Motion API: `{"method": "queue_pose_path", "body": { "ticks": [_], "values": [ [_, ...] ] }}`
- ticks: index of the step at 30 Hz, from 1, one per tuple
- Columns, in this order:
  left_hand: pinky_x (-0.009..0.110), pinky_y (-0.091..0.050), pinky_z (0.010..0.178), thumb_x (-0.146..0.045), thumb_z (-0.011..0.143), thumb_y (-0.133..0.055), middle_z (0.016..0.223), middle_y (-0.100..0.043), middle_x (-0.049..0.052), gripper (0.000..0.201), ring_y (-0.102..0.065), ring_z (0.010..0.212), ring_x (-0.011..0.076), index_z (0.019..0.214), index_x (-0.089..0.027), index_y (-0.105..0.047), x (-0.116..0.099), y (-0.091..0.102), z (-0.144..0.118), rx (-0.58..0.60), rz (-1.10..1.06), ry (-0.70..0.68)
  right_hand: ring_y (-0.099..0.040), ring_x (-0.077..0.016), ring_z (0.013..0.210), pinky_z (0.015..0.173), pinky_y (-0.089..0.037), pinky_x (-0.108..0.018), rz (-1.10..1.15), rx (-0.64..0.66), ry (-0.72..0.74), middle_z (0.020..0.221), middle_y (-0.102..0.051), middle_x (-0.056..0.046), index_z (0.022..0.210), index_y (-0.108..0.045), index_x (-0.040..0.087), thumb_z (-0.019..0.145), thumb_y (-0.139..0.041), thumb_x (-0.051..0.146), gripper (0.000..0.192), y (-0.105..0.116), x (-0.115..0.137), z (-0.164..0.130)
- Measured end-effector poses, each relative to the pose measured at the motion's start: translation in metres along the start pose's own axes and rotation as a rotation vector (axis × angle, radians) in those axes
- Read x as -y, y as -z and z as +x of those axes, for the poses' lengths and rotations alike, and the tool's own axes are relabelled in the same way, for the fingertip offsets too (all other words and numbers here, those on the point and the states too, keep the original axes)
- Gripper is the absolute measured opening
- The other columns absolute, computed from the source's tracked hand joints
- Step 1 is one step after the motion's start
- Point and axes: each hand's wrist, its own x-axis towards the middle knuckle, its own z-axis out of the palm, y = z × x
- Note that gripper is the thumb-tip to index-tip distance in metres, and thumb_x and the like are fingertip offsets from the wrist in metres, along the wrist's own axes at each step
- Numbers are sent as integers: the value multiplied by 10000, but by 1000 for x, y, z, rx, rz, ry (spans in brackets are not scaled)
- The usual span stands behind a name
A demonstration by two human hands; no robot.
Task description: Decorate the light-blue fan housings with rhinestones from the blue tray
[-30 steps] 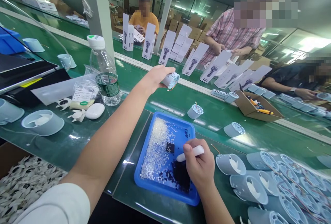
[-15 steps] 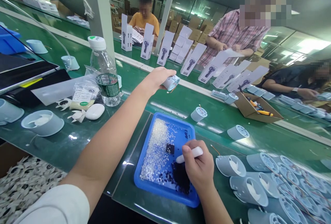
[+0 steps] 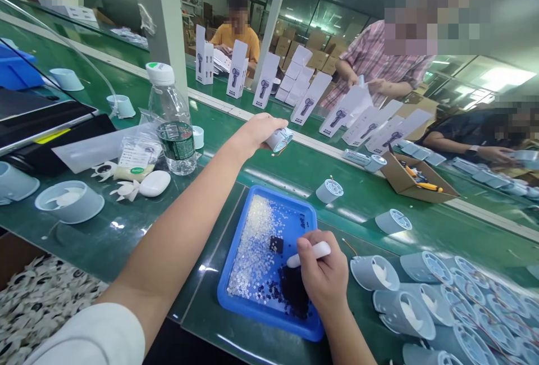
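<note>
Head view: a dark green tabletop (image 3: 206,297) is spreading beneath the left arm (image 3: 185,230), which is lying extended forward and rightward, nearly straight at the elbow. A brighter green belt (image 3: 357,185) is stretching under and beyond the left hand (image 3: 263,132). Light-blue housings (image 3: 446,340) are crowding the tabletop to the right of the right hand (image 3: 323,272). A blue tray (image 3: 261,313) is sitting on the tabletop, beneath and to the left of the right hand. A clear bottle (image 3: 172,140) is standing upright to the left of the left hand, well apart from it. Palm down, the left hand is curling over a light-blue cylinder (image 3: 281,139), gripping it on its side with the open end facing right and toward the wearer. Above a slanting right forearm (image 3: 349,325), the right hand is pinching a white stick (image 3: 322,250), thumb crossing its middle, the tip pointing down and left over the tray. Left of that hand, clear rings (image 3: 252,241) are covering the tray's left part; black rings (image 3: 295,289) are heaping under the stick's tip, whether touching it I cannot tell. Below the left hand, a thin wire (image 3: 280,154) is dangling from the cylinder's edge.
</note>
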Motion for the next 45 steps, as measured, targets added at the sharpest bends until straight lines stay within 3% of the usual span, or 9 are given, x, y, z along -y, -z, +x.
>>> {"method": "queue_pose_path", "body": {
  "ticks": [33,45],
  "values": [
    [349,-506,658,-275,753,-623,810,-614,69,180,-629,765,201,782,-182,-472,-2,-2,-2,-41,53,-39,-496,-117,472,475,-408,-222,48,54,28,568,-524,40,680,-416,235,887,-568,279,261,0,1,2],
    [290,-472,591,-238,790,-595,766,-596,61,119,-575,623,133,793,-161,-504,-2,-6,-3,-50,-10,-24,-503,-109,484,474,-399,-216,-32,158,17,569,-532,39,657,-426,224,884,-579,338,296,-3,-1,2]
  ]
}}
